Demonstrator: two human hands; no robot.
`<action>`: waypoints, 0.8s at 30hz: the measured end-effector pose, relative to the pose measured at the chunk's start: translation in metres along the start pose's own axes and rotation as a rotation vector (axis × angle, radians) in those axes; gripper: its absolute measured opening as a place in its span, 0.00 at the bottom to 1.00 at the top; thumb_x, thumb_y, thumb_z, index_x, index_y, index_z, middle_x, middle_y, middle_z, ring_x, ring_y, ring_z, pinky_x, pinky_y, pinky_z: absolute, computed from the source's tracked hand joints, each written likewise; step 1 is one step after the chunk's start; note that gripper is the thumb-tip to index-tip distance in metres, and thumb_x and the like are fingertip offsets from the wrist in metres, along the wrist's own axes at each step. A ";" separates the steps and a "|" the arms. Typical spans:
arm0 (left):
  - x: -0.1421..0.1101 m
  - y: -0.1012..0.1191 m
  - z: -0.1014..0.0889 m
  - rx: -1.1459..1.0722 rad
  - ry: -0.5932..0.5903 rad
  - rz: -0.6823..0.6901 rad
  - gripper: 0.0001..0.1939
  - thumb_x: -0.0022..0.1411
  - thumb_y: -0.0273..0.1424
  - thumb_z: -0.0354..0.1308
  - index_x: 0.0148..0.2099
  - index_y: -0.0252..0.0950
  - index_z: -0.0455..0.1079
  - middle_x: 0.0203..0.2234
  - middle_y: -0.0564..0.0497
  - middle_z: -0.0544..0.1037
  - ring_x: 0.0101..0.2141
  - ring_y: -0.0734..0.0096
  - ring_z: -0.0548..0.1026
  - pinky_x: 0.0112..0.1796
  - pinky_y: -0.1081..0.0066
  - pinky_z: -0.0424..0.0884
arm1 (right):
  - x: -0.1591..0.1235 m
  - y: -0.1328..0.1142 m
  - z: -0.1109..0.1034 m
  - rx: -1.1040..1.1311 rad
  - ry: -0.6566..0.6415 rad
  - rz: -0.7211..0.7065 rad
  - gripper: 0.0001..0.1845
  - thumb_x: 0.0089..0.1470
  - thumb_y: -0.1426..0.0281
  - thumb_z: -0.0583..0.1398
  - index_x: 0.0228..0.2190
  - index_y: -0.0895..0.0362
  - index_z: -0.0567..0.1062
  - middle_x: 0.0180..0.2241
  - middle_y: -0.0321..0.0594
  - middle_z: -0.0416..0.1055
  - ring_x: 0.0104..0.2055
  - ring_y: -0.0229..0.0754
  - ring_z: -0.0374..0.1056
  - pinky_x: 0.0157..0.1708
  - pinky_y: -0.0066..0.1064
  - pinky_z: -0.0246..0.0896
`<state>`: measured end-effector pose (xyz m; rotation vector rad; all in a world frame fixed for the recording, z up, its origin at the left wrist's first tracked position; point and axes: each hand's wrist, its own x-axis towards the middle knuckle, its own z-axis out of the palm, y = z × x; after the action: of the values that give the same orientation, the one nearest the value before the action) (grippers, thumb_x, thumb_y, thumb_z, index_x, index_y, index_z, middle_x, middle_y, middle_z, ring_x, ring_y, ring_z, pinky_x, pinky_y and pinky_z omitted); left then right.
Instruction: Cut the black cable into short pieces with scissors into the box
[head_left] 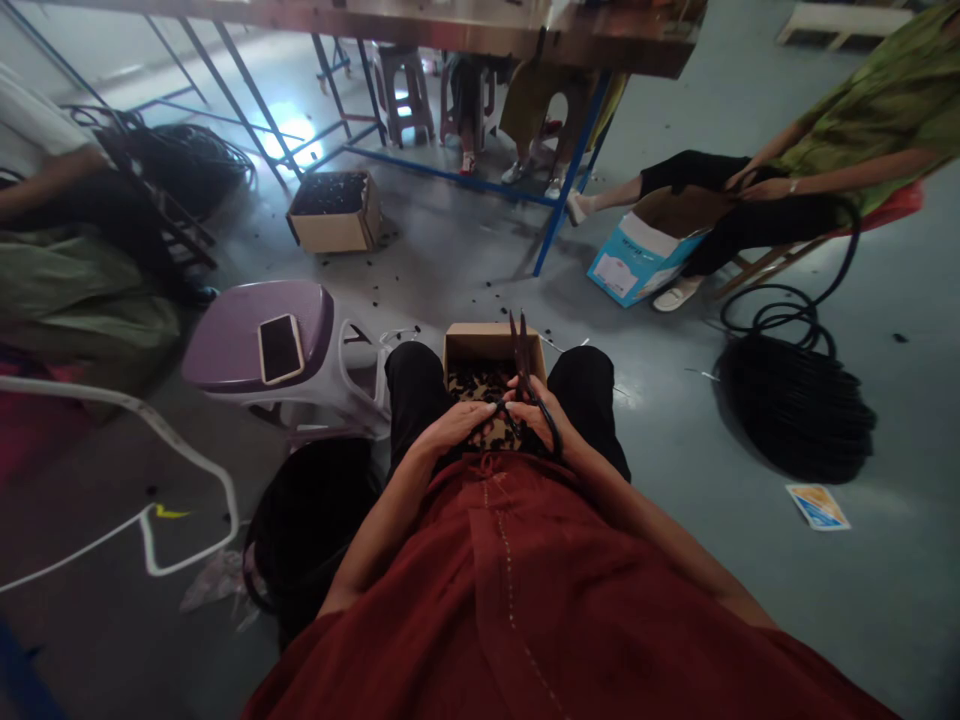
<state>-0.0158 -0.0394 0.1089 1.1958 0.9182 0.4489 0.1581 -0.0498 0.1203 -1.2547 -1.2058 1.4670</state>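
Observation:
My right hand [541, 412] is closed round the black handles of a pair of scissors [519, 345], whose blades point up and away from me. Close beside it, my left hand [463, 422] pinches a small black piece [501, 407], perhaps rubber; its exact kind is too small to tell. The fingertips of both hands nearly meet at that piece. Under the hands, between my knees, stands an open cardboard box [480, 338] with many small black bits inside. My hands hide part of its contents.
To the left, a purple-topped stool [217, 335] bears a phone [280, 349]. A black coil [799, 405] lies at right; another black coil [319, 510] is near my left leg. A co-worker [847, 150] sits by a blue box [637, 260]. Ahead are a table [480, 30] and a filled carton [334, 225].

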 end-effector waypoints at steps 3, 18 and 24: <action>-0.001 0.000 0.000 -0.003 0.017 -0.012 0.28 0.54 0.50 0.49 0.39 0.28 0.69 0.20 0.55 0.65 0.18 0.83 0.59 0.19 0.78 0.55 | -0.001 -0.002 0.003 -0.002 -0.013 -0.001 0.20 0.39 0.67 0.59 0.37 0.54 0.61 0.28 0.31 0.64 0.23 0.32 0.59 0.22 0.26 0.55; -0.011 -0.002 -0.005 -0.092 -0.017 0.009 0.20 0.54 0.43 0.54 0.40 0.30 0.68 0.23 0.54 0.68 0.19 0.83 0.63 0.21 0.79 0.58 | 0.018 -0.007 -0.018 0.045 0.152 -0.081 0.19 0.37 0.69 0.59 0.36 0.53 0.63 0.28 0.31 0.63 0.23 0.32 0.59 0.22 0.26 0.55; -0.011 0.008 0.000 -0.078 0.014 0.037 0.22 0.53 0.38 0.56 0.48 0.31 0.66 0.25 0.54 0.69 0.19 0.84 0.61 0.21 0.79 0.57 | 0.021 -0.010 -0.020 0.072 0.182 -0.090 0.20 0.38 0.70 0.60 0.37 0.52 0.63 0.28 0.31 0.63 0.22 0.31 0.59 0.21 0.25 0.55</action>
<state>-0.0208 -0.0451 0.1201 1.1415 0.8843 0.5189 0.1751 -0.0244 0.1253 -1.2410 -1.0656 1.2904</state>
